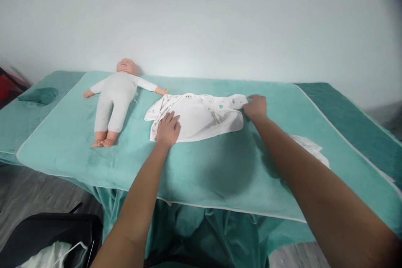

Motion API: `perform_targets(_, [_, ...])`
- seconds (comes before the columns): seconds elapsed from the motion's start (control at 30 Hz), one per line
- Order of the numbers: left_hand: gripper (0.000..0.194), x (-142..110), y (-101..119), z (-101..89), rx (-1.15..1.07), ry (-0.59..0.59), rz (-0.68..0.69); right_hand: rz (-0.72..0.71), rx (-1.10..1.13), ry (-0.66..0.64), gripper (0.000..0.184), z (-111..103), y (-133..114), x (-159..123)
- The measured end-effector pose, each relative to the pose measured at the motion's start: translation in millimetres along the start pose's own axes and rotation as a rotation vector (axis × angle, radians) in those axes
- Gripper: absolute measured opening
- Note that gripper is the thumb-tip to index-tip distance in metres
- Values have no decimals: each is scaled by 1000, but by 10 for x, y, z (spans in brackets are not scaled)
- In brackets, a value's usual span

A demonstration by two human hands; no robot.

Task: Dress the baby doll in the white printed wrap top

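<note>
A white baby shirt (pixel 201 119) with a small coloured print lies spread on the green bed, its front open and the plain inside showing. My left hand (pixel 168 129) rests flat on the shirt's left side, fingers stretched out. At the end of the right sleeve, my right hand (pixel 256 106) has its fingers closed on the cuff. Left of the shirt, a baby doll (pixel 114 92) in a white suit lies on its back with its arms out. One doll hand reaches the shirt's upper left edge.
The green cover (pixel 207 184) has a pale piped edge and hangs down in front. A crumpled white cloth (pixel 309 148) lies beyond my right forearm. A black chair (pixel 63 230) with cloth and a hanger stands at lower left. A white wall (pixel 201 29) runs behind the bed.
</note>
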State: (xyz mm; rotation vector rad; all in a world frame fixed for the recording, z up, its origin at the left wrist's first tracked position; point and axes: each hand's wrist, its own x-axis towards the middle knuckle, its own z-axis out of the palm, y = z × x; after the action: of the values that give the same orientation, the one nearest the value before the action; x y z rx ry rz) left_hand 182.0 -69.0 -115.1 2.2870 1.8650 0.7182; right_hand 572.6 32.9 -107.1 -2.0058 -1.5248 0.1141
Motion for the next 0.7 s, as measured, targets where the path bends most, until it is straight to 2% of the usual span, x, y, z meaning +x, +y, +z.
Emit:
perform_targets(0.07, [42,0,-2,3,5,5,1,-39,-38,32,54,49,-109,-43])
perform_targets(0.13, [41,-1,-5,8,6,10,0,-110,-31,-12,54,103,-265,-78])
perform_targets(0.23, [41,2,-10,13,-1,9,-4,-301,-47,-201,54,190,-503,-129])
perform_targets(0.33, [42,6,-14,13,-3,4,-1,-436,-126,-399,55,252,-596,-180])
perform_targets(0.4, [42,8,-15,13,-4,7,0,-389,-178,-416,56,261,-531,-193])
perform_targets(0.57, [41,8,-8,20,-10,19,3,-164,-209,-305,59,192,-134,-129])
perform_targets(0.7, [42,6,-2,20,-12,27,11,-5,-177,-102,62,154,91,-98])
